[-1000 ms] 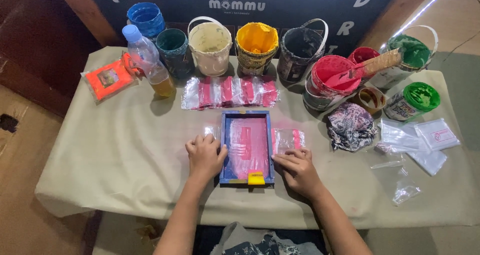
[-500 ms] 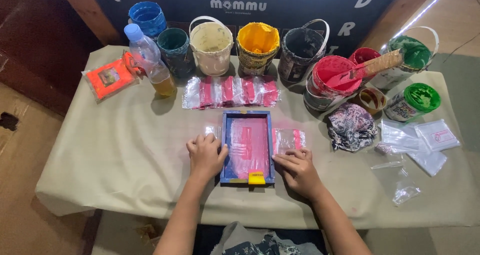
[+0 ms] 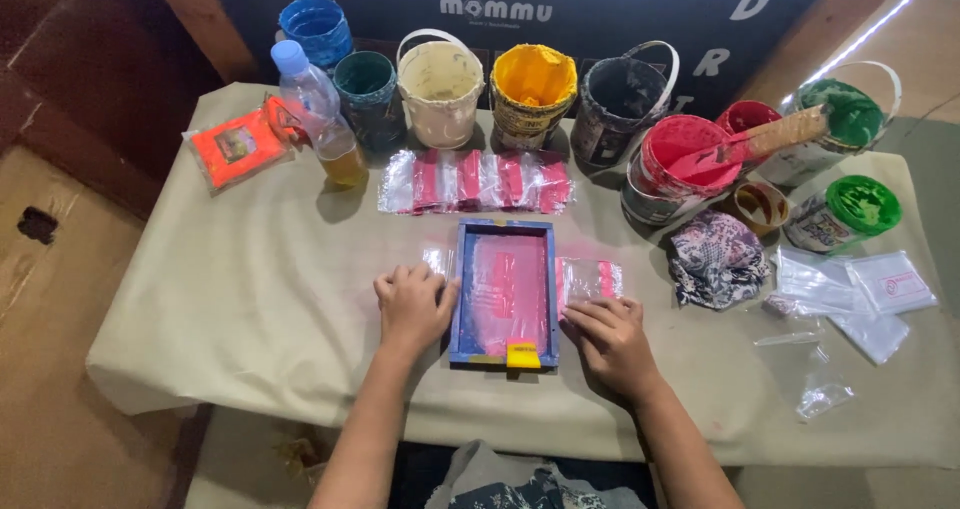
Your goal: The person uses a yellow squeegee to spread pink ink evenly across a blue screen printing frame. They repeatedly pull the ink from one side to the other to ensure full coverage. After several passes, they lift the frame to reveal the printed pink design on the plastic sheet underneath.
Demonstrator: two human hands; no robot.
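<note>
A small blue-framed printing screen (image 3: 503,287) with pink ink on its mesh lies flat on the cloth-covered table (image 3: 250,299). A small yellow squeegee (image 3: 522,354) rests at its near edge. My left hand (image 3: 412,307) lies flat against the frame's left side, fingers slightly spread, over a clear plastic bag (image 3: 436,259). My right hand (image 3: 612,337) presses on the table at the frame's right side, fingertips on another clear bag with a pink print (image 3: 590,276). Neither hand grips anything.
A row of pink-printed bags (image 3: 475,182) lies beyond the screen. Paint buckets line the back: blue (image 3: 315,29), teal (image 3: 367,81), cream (image 3: 439,77), yellow (image 3: 534,84), black (image 3: 620,99), red (image 3: 680,159), green (image 3: 845,119). A bottle (image 3: 318,109), orange packet (image 3: 233,147), rag (image 3: 716,257) and blank bags (image 3: 860,289) lie around.
Both hands stay pressed beside the screen frame. The camera view has drifted slightly; nothing on the table has moved.
</note>
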